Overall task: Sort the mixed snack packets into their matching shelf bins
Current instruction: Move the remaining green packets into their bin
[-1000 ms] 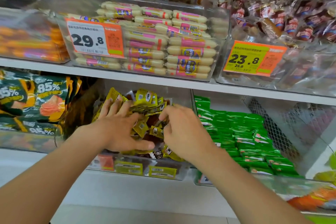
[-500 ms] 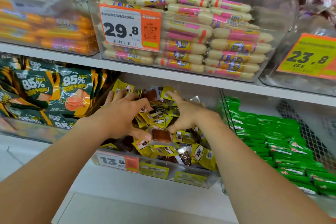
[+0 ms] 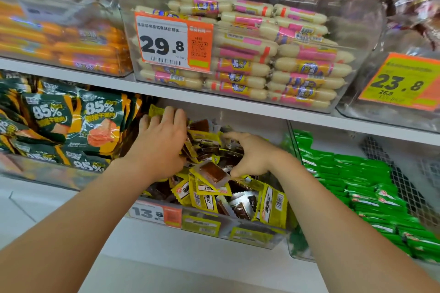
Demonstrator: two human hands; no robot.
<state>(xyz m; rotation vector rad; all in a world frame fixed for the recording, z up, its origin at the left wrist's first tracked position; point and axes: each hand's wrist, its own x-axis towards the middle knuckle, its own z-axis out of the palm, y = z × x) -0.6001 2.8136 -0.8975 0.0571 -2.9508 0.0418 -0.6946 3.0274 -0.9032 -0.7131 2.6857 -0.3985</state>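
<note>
A clear bin [image 3: 228, 222] with a 13.8 price tag stands on the lower shelf, heaped with small yellow snack packets [image 3: 204, 197] holding dark brown pieces. My left hand [image 3: 162, 143] reaches into the bin's left rear and its straight fingers press on the packets there. My right hand [image 3: 254, 154] lies on the pile's right side, index finger and thumb spread wide against the packets. A clear packet with a brown piece [image 3: 213, 172] lies on top between the two hands, just by my right thumb.
Dark green 85% bags [image 3: 59, 126] fill the bin to the left and bright green packets [image 3: 357, 185] the bin to the right. Directly above runs the white shelf edge [image 3: 214, 100], carrying clear bins of pale sausages [image 3: 273, 64] and orange sausages [image 3: 59, 43].
Both hands have pushed deeper into the yellow packet bin. My left hand slid toward the back left corner, and the packets between the hands have shifted.
</note>
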